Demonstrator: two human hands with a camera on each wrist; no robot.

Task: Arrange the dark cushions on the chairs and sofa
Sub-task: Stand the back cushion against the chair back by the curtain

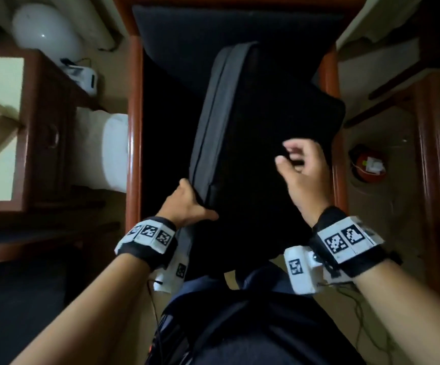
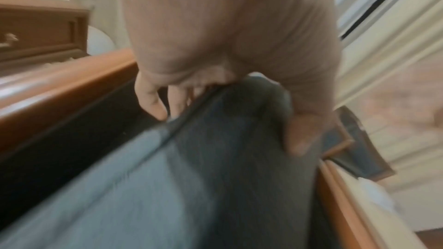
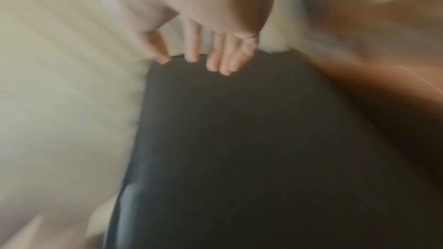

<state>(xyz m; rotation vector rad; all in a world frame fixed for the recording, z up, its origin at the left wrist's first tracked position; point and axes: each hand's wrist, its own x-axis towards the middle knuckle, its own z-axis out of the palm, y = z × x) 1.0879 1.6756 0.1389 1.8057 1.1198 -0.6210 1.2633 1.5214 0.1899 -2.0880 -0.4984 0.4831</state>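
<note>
A large dark cushion with a grey side band lies tilted across the seat of a wooden-armed chair; its right corner rides over the right arm. My left hand grips the cushion's near left edge. In the left wrist view the cushion is pinched between the thumb on its face and the fingers on its side. My right hand hovers over the cushion's right half, fingers loose, holding nothing. The blurred right wrist view shows straight fingers at the cushion's far edge. Another dark cushion leans against the chair back.
A wooden cabinet stands left of the chair, with a white roll between them and a white rounded object behind. On the floor to the right lie a red object and cables. More wooden furniture borders the right.
</note>
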